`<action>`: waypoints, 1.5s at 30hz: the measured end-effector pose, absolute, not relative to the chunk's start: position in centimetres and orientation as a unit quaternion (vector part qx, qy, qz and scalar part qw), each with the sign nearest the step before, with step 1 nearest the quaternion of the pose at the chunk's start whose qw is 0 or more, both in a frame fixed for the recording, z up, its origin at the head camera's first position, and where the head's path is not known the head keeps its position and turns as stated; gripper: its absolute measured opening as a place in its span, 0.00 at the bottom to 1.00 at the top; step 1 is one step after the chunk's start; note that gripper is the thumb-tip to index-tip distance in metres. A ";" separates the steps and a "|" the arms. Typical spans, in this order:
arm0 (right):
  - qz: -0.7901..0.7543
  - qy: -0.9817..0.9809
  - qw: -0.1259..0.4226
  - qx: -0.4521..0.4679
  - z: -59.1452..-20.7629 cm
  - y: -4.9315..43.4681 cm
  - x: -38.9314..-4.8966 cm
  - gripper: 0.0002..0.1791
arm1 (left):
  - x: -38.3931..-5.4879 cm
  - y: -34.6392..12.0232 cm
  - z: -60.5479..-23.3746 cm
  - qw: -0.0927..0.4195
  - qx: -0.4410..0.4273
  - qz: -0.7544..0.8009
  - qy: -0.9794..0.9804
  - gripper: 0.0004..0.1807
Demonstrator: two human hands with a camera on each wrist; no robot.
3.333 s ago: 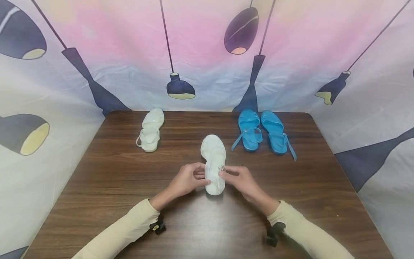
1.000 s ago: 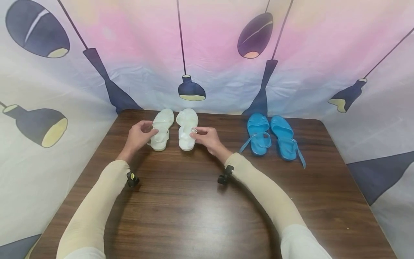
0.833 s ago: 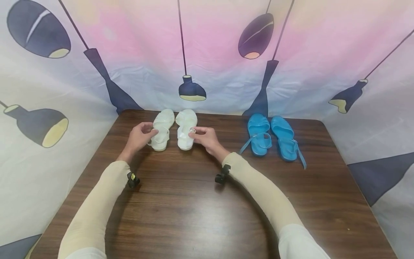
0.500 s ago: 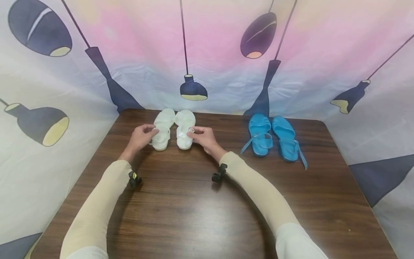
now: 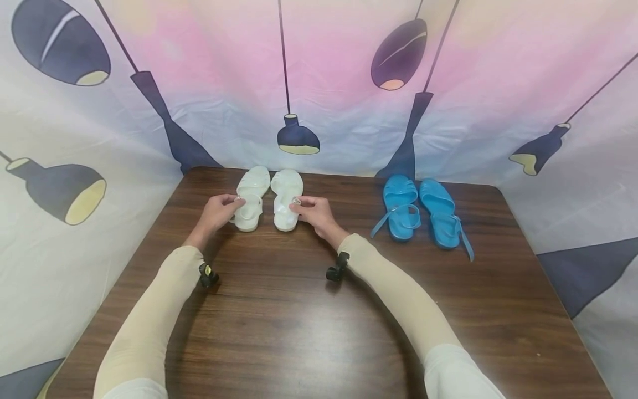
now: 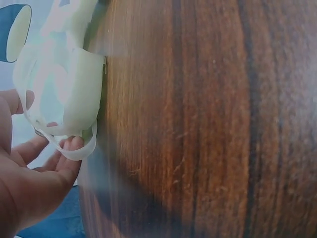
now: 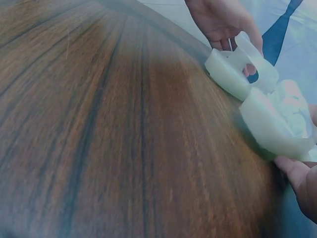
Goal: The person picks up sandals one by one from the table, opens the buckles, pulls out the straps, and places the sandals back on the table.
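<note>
Two white sandals stand side by side at the table's back left, toes towards the wall and their toe ends close together. My left hand [image 5: 217, 212] holds the left white sandal [image 5: 253, 180] by its outer side; in the left wrist view, the thumb is at the strap's upper edge and fingertips [image 6: 75, 143] reach the loose strap loop at the heel. At the buckle side of the right white sandal [image 5: 286, 183], my right hand [image 5: 316, 213] pinches the strap between thumb and fingers. The right wrist view shows both heels [image 7: 228, 74] resting on the wood.
A pair of blue sandals [image 5: 399, 191] with loose ankle straps stands at the back right of the brown wooden table [image 5: 299, 321]. Behind it hangs a cloth [image 5: 339, 100] printed with lamps. A small black camera is on each wrist.
The right white sandal has gone from the middle of the table to beside the left one, then slightly closer to it. My left hand has moved from it onto the left sandal.
</note>
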State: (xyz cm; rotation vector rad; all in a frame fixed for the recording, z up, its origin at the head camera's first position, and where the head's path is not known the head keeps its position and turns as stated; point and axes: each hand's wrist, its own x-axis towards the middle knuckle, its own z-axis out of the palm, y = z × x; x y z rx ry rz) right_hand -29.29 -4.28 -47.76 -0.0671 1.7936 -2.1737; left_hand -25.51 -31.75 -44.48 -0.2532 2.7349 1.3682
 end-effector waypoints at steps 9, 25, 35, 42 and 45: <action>-0.727 0.664 0.172 -0.028 -46.9 -4.5 -29.2 0.24 | -25.4 -31.9 -44.3 0.039 -0.086 0.442 0.892 0.34; -0.675 0.718 0.165 -0.034 -46.2 -3.1 -29.4 0.22 | -25.4 -31.8 -44.7 -0.019 -0.137 0.504 0.853 0.28; -0.560 0.817 0.030 -0.136 -44.4 -1.8 -29.1 0.24 | -25.0 -31.6 -43.7 -0.032 -0.149 0.534 0.831 0.30; -0.531 0.827 -0.010 -0.187 -42.0 -1.5 -27.7 0.23 | -23.3 -30.4 -41.6 -0.037 -0.152 0.552 0.819 0.30; -0.547 0.814 0.012 -0.195 -41.4 -1.6 -27.1 0.24 | -22.4 -29.6 -40.7 -0.049 -0.150 0.565 0.810 0.29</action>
